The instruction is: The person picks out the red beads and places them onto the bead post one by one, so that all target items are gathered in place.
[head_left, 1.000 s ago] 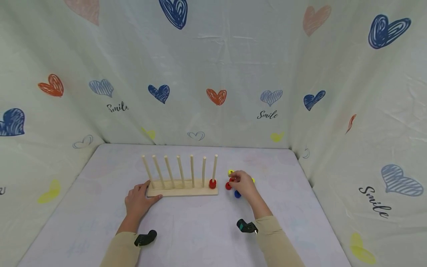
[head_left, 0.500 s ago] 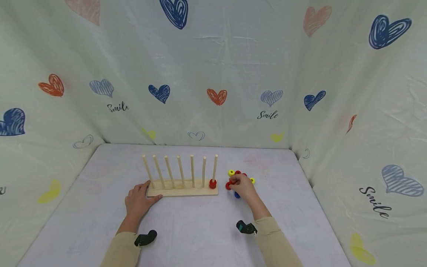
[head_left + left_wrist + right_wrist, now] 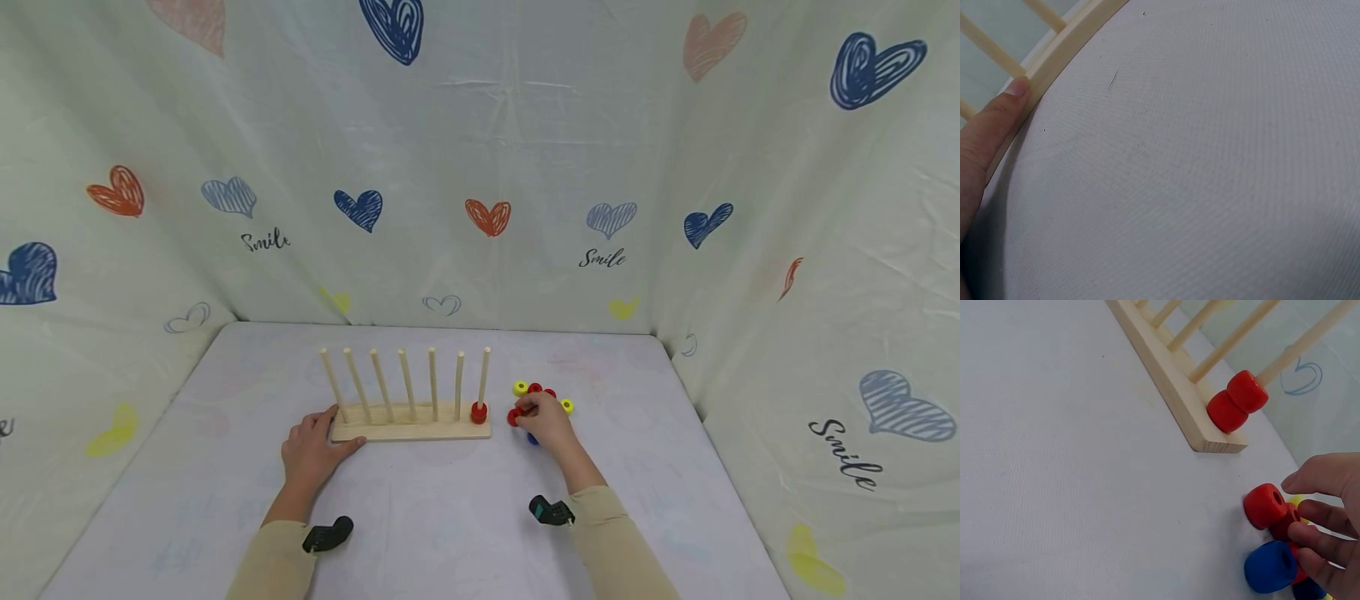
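A wooden peg rack (image 3: 420, 432) with a row of upright pegs stands mid-table. My left hand (image 3: 309, 454) grips its left end, thumb along the front edge and fingers reaching to the back; the left wrist view has the thumb (image 3: 997, 122) pressed against the base. Two red beads (image 3: 1238, 401) are stacked on the rightmost peg. To the right of the rack, my right hand (image 3: 549, 421) hovers over a cluster of loose beads, thumb and fingers apart. Nearest its thumb is a red bead (image 3: 1265, 505), with a blue bead (image 3: 1270, 567) close to the fingertips. Other beads are partly hidden by the hand.
Yellow beads (image 3: 521, 388) lie at the cluster's back left and right, with red beads (image 3: 535, 388) between them. A white cloth covers the table (image 3: 442, 517). Heart-printed curtains (image 3: 487, 125) rise behind it and on both sides.
My right hand has shifted slightly down and left over the beads, uncovering red beads at the back and covering more of the blue one. The left hand and rack stay put.
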The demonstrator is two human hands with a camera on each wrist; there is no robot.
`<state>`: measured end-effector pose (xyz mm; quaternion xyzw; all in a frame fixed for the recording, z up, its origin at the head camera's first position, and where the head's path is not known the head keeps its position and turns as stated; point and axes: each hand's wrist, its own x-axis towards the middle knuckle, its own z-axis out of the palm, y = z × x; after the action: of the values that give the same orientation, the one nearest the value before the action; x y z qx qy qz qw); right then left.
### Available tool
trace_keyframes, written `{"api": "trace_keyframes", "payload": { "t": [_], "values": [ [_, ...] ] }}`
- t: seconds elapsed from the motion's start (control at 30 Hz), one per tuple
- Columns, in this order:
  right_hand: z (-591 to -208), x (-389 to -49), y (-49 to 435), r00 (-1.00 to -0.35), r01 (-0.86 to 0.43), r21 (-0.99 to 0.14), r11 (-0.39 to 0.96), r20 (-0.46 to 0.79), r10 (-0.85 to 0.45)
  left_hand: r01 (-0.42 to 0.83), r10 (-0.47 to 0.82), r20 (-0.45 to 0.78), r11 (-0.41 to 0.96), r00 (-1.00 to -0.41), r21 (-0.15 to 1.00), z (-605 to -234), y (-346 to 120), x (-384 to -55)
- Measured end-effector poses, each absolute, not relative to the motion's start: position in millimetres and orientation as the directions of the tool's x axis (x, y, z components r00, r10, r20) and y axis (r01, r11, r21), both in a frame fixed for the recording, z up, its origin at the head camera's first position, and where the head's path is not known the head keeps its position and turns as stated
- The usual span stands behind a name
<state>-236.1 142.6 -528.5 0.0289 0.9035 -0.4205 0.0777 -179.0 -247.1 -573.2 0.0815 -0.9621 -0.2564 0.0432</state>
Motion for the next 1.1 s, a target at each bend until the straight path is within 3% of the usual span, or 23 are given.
{"api": "trace_keyframes", "payload": {
  "t": [1.1],
  "values": [
    [-548.2, -228.7, 134.3, -0.999, 0.009, -0.652, 0.758, 0.021, 0.03, -0.136, -0.18, 0.036, 0.848, -0.983, 0.513, -574.1, -247.8, -178.3]
  ]
}}
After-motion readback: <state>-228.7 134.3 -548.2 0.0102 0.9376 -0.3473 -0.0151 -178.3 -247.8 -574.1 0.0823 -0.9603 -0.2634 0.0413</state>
